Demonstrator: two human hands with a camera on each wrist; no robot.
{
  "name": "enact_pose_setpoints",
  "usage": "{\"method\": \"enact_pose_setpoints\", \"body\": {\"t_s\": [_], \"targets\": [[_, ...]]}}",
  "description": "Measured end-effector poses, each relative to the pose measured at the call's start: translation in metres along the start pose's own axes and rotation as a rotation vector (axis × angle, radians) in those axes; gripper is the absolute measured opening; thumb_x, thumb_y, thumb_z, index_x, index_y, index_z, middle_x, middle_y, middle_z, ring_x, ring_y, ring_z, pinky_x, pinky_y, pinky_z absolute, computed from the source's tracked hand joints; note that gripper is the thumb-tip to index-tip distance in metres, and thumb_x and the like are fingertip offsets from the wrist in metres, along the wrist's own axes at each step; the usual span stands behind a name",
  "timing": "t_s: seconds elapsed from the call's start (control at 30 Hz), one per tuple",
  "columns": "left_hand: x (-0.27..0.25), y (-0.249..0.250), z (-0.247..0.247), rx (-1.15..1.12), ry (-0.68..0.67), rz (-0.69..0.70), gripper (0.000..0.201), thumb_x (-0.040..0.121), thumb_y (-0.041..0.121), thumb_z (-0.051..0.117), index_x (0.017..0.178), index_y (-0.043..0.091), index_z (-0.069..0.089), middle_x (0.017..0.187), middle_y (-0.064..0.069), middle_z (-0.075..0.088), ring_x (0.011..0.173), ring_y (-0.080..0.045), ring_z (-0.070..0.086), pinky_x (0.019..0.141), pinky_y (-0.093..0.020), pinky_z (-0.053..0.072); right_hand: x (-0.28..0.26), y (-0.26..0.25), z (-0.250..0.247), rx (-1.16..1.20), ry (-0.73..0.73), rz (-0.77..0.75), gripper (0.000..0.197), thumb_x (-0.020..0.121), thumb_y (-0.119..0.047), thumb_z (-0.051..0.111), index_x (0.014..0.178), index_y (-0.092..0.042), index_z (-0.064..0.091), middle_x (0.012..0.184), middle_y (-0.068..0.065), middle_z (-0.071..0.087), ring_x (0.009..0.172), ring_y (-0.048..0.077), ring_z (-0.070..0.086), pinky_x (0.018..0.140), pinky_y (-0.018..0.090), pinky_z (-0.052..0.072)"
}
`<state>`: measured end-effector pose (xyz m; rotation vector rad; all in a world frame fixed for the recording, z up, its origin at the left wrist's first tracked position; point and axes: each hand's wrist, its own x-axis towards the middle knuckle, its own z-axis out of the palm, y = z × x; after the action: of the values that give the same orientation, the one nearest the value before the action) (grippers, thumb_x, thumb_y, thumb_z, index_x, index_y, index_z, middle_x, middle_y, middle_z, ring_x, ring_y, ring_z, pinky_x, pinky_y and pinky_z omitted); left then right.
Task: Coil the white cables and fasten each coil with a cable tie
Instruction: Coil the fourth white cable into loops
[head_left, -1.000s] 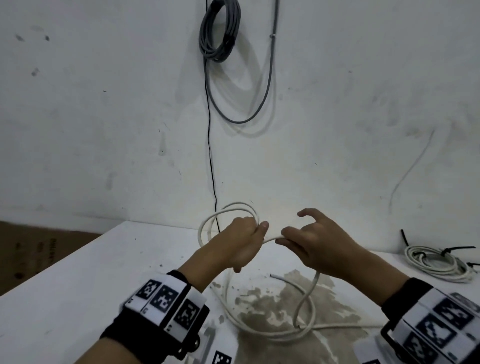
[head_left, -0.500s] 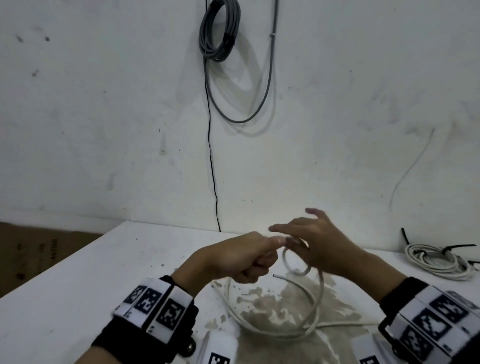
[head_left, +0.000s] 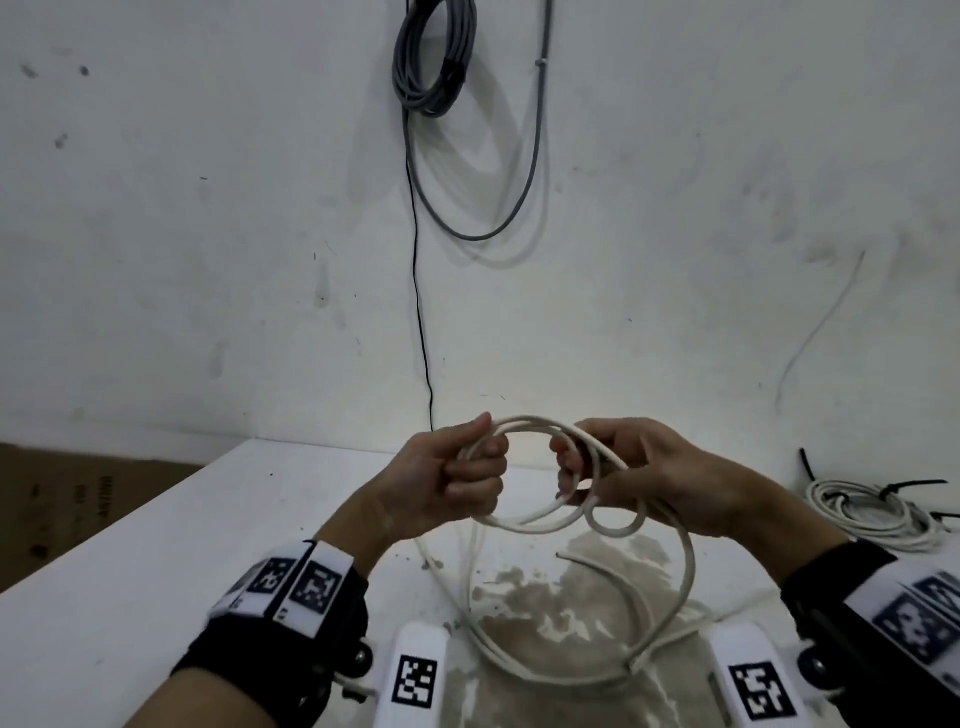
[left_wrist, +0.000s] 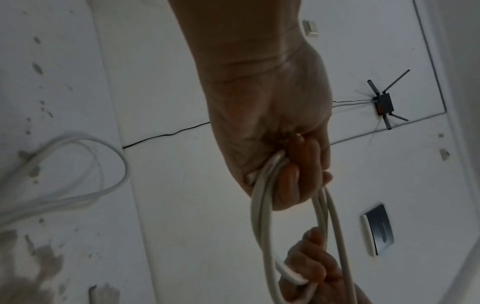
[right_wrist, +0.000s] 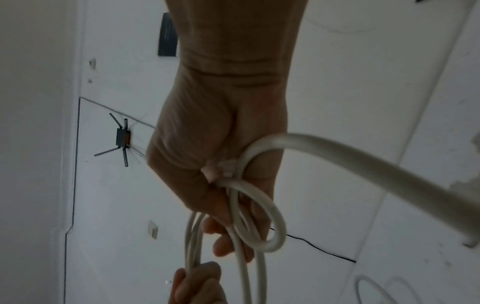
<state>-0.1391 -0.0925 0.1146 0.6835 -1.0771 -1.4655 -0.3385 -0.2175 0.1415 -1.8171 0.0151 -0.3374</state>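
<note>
A white cable (head_left: 524, 423) forms a small coil held above the table between both hands. My left hand (head_left: 457, 473) grips the coil's left side in a fist (left_wrist: 285, 172). My right hand (head_left: 618, 467) grips the right side, with an extra small loop (head_left: 615, 519) below its fingers (right_wrist: 272, 226). The rest of the cable (head_left: 675, 582) hangs from the right hand and curves onto the table; its free end (head_left: 563, 556) lies there. A finished white coil (head_left: 862, 512) with black cable ties (head_left: 909, 486) lies at the far right.
The white table (head_left: 130, 597) has a worn brown patch (head_left: 571, 613) under the hands. A grey cable bundle (head_left: 431, 57) and a thin black wire (head_left: 418, 291) hang on the wall behind. A brown cardboard surface (head_left: 62, 499) is at the left.
Both hands have risen and drawn apart. The small loop passed between them has opened into a wider coil held on both sides, and more cable has been lifted off the table.
</note>
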Motion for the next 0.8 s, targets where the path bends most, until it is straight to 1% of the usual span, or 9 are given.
{"method": "enact_pose_setpoints", "body": {"t_s": [0.1,0.23,0.33,0.4,0.43,0.53,0.6,0.7,0.8], "targets": [[0.003,-0.003,-0.001,0.084,0.137,0.076,0.023,0.086,0.026,0.05,0.069,0.013,0.058,0.049,0.009,0.03,0.038,-0.004,0.033,0.044,-0.018,0.032,0.002,-0.001,-0.001,0.074,0.078,-0.052,0.045,0.066,0.018,0.048,0.11,0.013,0.051,0.086,0.012,0.054,0.079,0.019,0.061,0.075,0.026,0.054],[0.005,-0.008,0.003,0.16,0.261,0.121,0.026,0.093,0.023,0.041,0.073,0.012,0.051,0.048,0.01,0.027,0.036,-0.002,0.026,0.04,-0.016,0.027,0.007,0.003,0.002,0.202,0.161,-0.027,0.051,0.063,0.02,0.044,0.109,0.003,0.055,0.084,0.013,0.053,0.075,0.018,0.061,0.068,0.029,0.056],[0.007,-0.01,0.01,0.229,0.393,0.155,0.036,0.1,0.028,0.03,0.068,0.015,0.04,0.044,0.012,0.023,0.034,-0.002,0.016,0.035,-0.014,0.018,0.005,0.002,0.003,0.222,0.161,0.046,0.034,0.081,0.015,0.051,0.113,0.005,0.056,0.095,0.018,0.064,0.089,0.028,0.067,0.074,0.039,0.058],[0.009,-0.011,0.016,0.226,0.455,0.168,0.04,0.1,0.033,0.029,0.063,0.018,0.034,0.041,0.013,0.022,0.038,-0.006,0.008,0.035,-0.015,0.014,0.005,0.0,0.006,0.121,0.207,0.091,0.023,0.093,0.002,0.045,0.11,0.003,0.06,0.104,0.016,0.07,0.093,0.034,0.069,0.074,0.04,0.059],[0.009,-0.01,0.017,0.209,0.481,0.177,0.042,0.1,0.036,0.029,0.061,0.019,0.032,0.039,0.013,0.021,0.039,-0.007,0.006,0.036,-0.014,0.012,0.005,0.0,0.007,0.001,0.247,0.102,0.021,0.095,-0.003,0.045,0.106,0.0,0.062,0.1,0.01,0.072,0.088,0.032,0.07,0.067,0.036,0.059],[0.009,-0.002,0.013,0.14,0.563,0.217,0.043,0.098,0.038,0.033,0.059,0.02,0.03,0.036,0.012,0.021,0.029,-0.002,0.013,0.034,-0.011,0.011,0.004,0.003,0.007,-0.439,0.413,0.083,0.016,0.091,-0.022,0.058,0.089,-0.008,0.067,0.074,0.0,0.073,0.049,0.02,0.061,0.042,0.024,0.042],[0.006,0.004,0.004,0.126,0.637,0.249,0.043,0.098,0.036,0.036,0.059,0.02,0.03,0.036,0.011,0.021,0.027,-0.002,0.017,0.032,-0.01,0.012,0.0,0.008,-0.001,-0.559,0.476,0.027,0.019,0.087,-0.03,0.062,0.08,-0.014,0.071,0.064,0.004,0.071,0.045,0.014,0.045,0.047,0.024,0.035],[0.003,0.007,-0.005,0.059,0.735,0.314,0.044,0.099,0.034,0.037,0.059,0.019,0.03,0.035,0.011,0.02,0.026,-0.003,0.017,0.03,-0.011,0.012,-0.005,0.012,-0.007,-0.556,0.433,-0.031,0.013,0.084,-0.026,0.066,0.08,-0.021,0.078,0.065,0.003,0.071,0.052,0.002,0.047,0.055,0.014,0.035],[0.002,0.01,-0.013,-0.094,0.778,0.433,0.045,0.101,0.031,0.032,0.058,0.019,0.029,0.032,0.01,0.021,0.023,-0.003,0.017,0.03,-0.013,0.011,-0.003,0.018,-0.008,-0.612,0.36,-0.028,0.009,0.081,-0.022,0.07,0.084,-0.02,0.078,0.053,-0.001,0.063,0.046,0.003,0.035,0.05,0.01,0.03]]}}
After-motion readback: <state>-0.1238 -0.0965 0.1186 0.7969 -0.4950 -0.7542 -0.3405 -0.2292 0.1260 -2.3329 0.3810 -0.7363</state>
